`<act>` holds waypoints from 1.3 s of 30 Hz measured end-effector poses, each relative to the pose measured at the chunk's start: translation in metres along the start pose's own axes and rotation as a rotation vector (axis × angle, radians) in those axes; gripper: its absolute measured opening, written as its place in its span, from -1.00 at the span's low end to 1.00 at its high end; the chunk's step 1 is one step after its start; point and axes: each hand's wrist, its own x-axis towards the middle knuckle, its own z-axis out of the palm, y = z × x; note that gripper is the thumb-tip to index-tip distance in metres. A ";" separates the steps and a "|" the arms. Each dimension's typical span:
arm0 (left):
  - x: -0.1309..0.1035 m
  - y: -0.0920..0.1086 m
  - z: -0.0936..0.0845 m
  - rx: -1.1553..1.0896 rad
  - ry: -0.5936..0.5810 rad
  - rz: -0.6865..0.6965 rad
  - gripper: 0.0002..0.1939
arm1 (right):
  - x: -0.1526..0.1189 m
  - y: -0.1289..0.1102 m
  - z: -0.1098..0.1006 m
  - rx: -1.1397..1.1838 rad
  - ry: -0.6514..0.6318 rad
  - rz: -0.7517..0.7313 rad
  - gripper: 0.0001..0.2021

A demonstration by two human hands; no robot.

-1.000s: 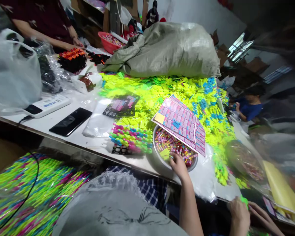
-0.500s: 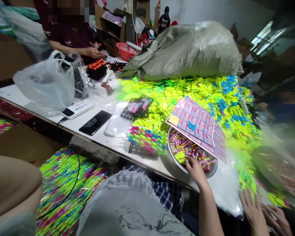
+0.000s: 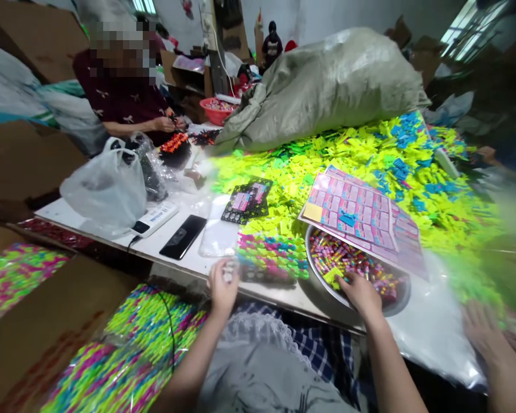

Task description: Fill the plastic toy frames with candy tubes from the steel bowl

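Observation:
My left hand is at the table's front edge, its fingers curled around something pale that I cannot make out. Just right of it, rows of pink, blue, green and yellow plastic pieces stand on a black perforated tray. My right hand reaches into a metal bowl of small wrapped candy rolls. Its fingers are drawn together beside a yellow piece; what they pinch is hidden. Printed pink sheets lean over the bowl's back rim.
A phone, a white power bank and a plastic bag lie left. Yellow-green pieces heap before a large sack. Another person's hand rests at right; a co-worker sits across the table.
My left hand has come into view and reached the table edge by the tray. My right hand stays in the bowl. The camera view has shifted, moving the scene slightly rightward.

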 end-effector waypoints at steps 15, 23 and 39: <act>-0.006 -0.018 0.032 0.271 -0.167 0.102 -0.85 | 0.004 0.003 0.003 0.031 0.005 -0.014 -0.69; -0.004 -0.017 0.031 0.268 -0.169 0.091 -0.83 | 0.003 0.006 0.004 0.078 0.025 -0.013 -0.69; -0.003 -0.016 0.029 0.208 -0.178 0.092 -0.77 | 0.001 0.005 0.003 0.080 0.064 -0.027 -0.68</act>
